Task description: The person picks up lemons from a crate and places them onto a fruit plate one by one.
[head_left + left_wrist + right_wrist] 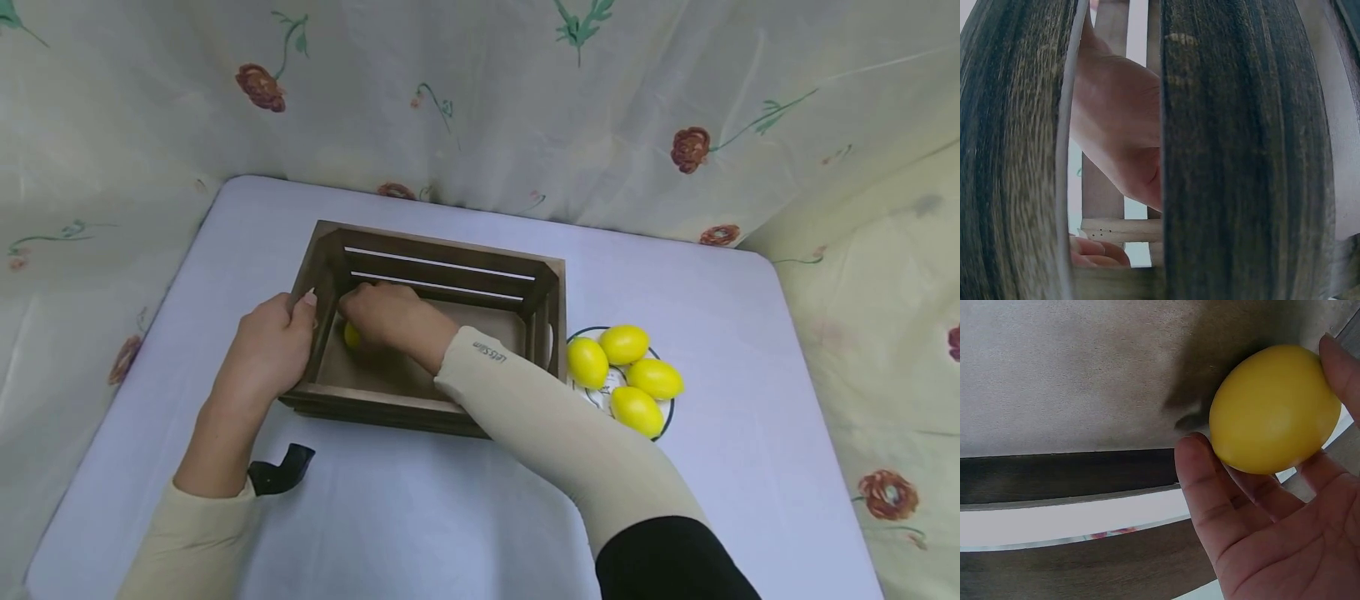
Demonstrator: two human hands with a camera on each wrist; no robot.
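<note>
My right hand (pixel 390 312) reaches inside a brown slatted wooden crate (pixel 442 417), near its left end. It holds a yellow lemon (pixel 1275 409) between thumb and fingers, just over the crate floor; in the head view the hand covers most of the lemon (pixel 352 335). At the crate's left end, my left hand (pixel 270 346) grips the side, its thumb on the top edge and its other fingers partly hidden. Dark slats fill most of the left wrist view, with part of the right hand (pixel 1119 119) showing through the gap.
Right of the crate, several lemons (pixel 636 412) lie on a white plate (pixel 600 398) with a dark rim. A black curved object (pixel 281 472) is beside my left wrist. The table (pixel 420 517) has a white cover, and flowered curtains (pixel 495 108) hang behind it.
</note>
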